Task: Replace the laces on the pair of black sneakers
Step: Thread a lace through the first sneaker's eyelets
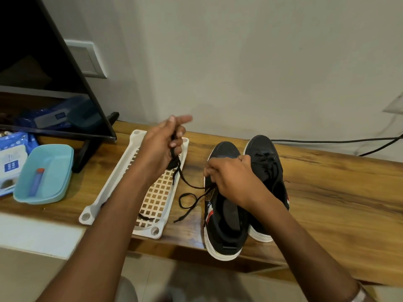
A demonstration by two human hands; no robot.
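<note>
While your left hand (162,141) hangs above the white lattice tray (139,182), its fingers curl around a bunched black lace (185,184) that trails down to the near sneaker (222,227). Your right hand (231,177) rests on that sneaker's tongue area, fingertips pinching at the eyelets. Just beside it, touching, stands the second black sneaker (266,166), its own lace in place. Both sit on the wooden table (338,186). Farther left lie a turquoise tub (46,173) and a dark screen (43,73).

glossy wooden table (327,182), white plastic tray (122,179), matt cloth sneakers (226,234)
</note>
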